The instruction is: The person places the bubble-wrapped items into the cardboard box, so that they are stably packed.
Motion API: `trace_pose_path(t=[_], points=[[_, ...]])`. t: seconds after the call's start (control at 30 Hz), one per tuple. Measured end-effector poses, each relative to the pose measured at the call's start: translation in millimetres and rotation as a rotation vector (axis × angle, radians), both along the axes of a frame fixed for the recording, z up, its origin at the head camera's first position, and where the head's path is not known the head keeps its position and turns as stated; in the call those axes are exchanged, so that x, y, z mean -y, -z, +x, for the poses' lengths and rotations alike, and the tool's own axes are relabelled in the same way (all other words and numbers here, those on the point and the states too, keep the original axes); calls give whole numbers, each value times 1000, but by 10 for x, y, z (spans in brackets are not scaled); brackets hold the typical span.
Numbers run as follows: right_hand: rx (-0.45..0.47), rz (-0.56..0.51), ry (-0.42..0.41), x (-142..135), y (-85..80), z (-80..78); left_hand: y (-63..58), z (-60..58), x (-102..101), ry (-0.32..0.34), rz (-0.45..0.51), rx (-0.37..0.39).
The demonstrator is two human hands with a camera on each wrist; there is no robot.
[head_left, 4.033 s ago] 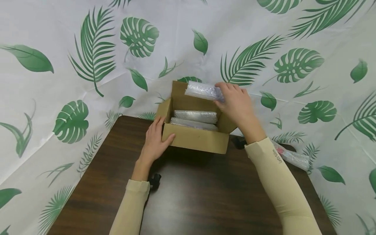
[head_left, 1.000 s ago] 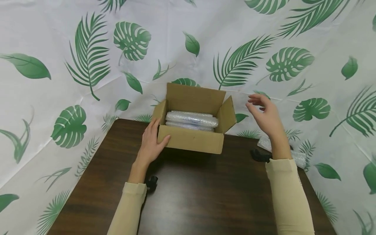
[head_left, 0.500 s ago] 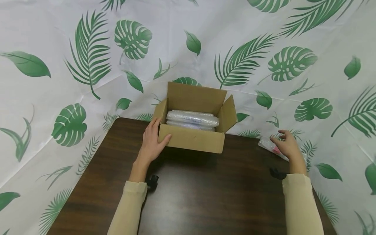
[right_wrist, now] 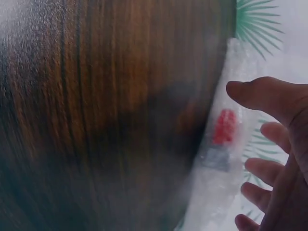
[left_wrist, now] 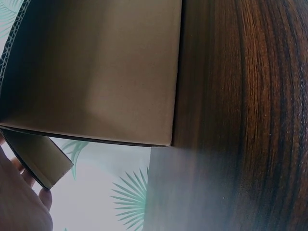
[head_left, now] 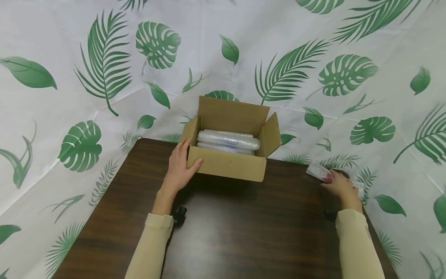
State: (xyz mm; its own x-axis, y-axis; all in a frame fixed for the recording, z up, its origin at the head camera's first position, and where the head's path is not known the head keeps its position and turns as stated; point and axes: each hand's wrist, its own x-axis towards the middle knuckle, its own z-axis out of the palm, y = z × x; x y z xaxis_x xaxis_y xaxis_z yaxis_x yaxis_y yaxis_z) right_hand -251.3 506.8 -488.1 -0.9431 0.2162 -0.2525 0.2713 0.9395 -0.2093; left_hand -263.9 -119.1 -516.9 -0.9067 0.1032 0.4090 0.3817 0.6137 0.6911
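An open cardboard box point(head_left: 226, 167) stands near the table's back edge. Several bubble-wrapped packages point(head_left: 228, 139) lie stacked inside it. My left hand point(head_left: 177, 170) holds the box's left front corner, thumb on the front flap. In the left wrist view, its fingers point(left_wrist: 44, 197) curl round the side flap point(left_wrist: 45, 156). At the far right corner lies another bubble-wrapped package point(head_left: 316, 171) with a red part showing through. My right hand point(head_left: 343, 188) is over its middle and covers part of it. In the right wrist view, the fingers point(right_wrist: 264, 168) are spread beside the wrap, not visibly gripping.
A dark wood-grain table point(head_left: 237, 224) spreads in front of me. Behind it and along the sides hangs a white sheet point(head_left: 202, 46) with green leaf prints. The box's back flap point(head_left: 233, 114) and right flap point(head_left: 271, 133) stand up.
A wrapped package held above the box four seconds ago now lies inside. My right hand has moved right and down to the package at the table corner. My left hand stays on the box.
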Motion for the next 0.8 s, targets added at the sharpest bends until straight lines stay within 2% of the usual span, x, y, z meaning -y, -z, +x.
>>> trace_pose_path(t=[0.1,0.3,0.5,0.63,0.8], points=[[9,-10,26,18,18,-1,0,4,14,7,4,6],[-68,38,26,98,-35,-17,8,8,44,3,12,20],[5,62,-25,149,-114,-87,-8,17,62,13,24,34],[37,86,-55,105,-65,-123,-10,12,52,19,27,38],[-35,131,-67,49,24,-146,-4,7,45,15,33,37]])
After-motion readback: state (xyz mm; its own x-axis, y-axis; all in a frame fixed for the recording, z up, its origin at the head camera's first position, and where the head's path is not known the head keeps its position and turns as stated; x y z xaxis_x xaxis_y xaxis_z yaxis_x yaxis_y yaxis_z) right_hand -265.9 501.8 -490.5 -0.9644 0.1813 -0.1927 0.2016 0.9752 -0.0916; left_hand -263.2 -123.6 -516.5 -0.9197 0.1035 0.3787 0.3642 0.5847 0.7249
